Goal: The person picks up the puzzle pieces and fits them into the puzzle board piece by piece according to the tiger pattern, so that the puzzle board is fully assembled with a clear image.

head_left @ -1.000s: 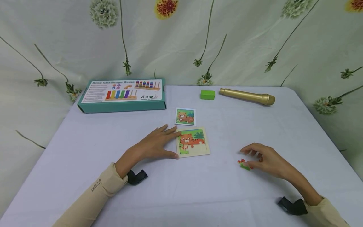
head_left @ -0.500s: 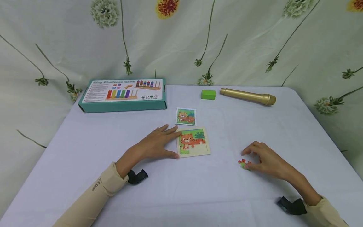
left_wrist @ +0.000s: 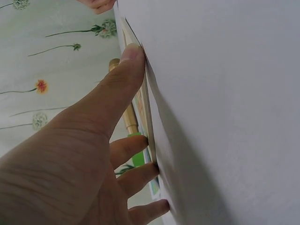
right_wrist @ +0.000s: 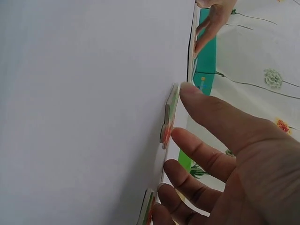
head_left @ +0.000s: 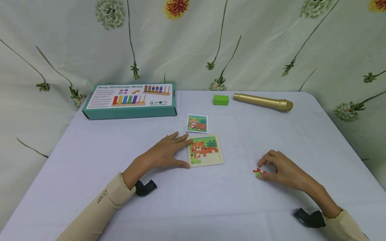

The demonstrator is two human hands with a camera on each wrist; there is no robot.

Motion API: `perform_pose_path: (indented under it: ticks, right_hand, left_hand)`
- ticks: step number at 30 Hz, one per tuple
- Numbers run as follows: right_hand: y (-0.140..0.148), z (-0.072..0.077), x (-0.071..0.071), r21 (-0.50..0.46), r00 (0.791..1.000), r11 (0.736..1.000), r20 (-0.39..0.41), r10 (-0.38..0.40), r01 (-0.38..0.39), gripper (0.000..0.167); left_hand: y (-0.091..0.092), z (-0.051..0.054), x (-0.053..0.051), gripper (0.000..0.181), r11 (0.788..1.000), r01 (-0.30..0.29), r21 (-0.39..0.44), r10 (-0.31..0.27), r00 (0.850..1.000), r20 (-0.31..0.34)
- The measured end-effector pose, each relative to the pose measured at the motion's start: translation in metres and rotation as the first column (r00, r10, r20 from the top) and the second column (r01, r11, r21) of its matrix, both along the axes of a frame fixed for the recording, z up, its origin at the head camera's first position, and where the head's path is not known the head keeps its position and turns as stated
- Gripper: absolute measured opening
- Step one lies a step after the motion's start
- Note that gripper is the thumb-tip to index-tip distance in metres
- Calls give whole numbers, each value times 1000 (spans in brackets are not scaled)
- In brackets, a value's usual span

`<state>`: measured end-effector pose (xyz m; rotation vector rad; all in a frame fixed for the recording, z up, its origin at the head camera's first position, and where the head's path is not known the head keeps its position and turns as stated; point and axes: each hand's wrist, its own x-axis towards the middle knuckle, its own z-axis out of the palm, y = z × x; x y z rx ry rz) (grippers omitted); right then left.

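Left of centre, my left hand (head_left: 169, 152) spreads its fingers along the left edge of a wooden tiger jigsaw board (head_left: 220, 160). Its thumb and fingertips touch that edge, as the left wrist view also shows. The board's picture has a bare lower right part. To the right, my right hand (head_left: 284, 170) pinches a red and green puzzle piece (head_left: 257, 173) lying on the table, thumb at one end and index finger near the red tab. In the right wrist view, another puzzle piece (right_wrist: 146, 208) lies by the other fingertips; the hand covers it in the head view.
Behind the board lies a tiger picture card (head_left: 197, 124). Along the back of the white table (head_left: 235, 201) are a teal game box (head_left: 129, 113), a green block (head_left: 221, 100) and a gold microphone-shaped thing (head_left: 262, 102). A flowered cloth (head_left: 181, 50) hangs behind.
My right index finger has come down and in toward the thumb at the red and green piece, which has turned slightly. My left hand and the board have stayed still.
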<state>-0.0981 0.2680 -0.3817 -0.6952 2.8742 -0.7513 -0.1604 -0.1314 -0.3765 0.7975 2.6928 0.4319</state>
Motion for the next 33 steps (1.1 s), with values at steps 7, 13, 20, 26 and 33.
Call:
perform_pose_path:
  ticks: [7, 13, 20, 26, 33]
  right_hand:
    - [-2, 0, 1, 21, 999, 1000, -32, 11, -10, 29]
    - [-3, -1, 1, 16, 998, 999, -38, 44, -44, 26]
    - [-6, 0, 1, 2, 994, 995, -48, 102, -102, 28]
    - [-10, 0, 1, -22, 992, 994, -64, 107, -109, 31]
    - [-14, 0, -3, -10, 999, 999, 15, 52, -52, 30]
  left_hand:
    - [0, 0, 0, 91, 1000, 0, 1, 0, 1000, -3]
    - [0, -1, 0, 91, 1000, 4, 5, -4, 1000, -7]
    - [1, 1, 1, 91, 1000, -3, -1, 3, 1000, -4]
    - [1, 1, 0, 91, 1000, 4, -4, -4, 1000, -13]
    - [1, 2, 1, 91, 1000, 8, 7, -8, 1000, -12]
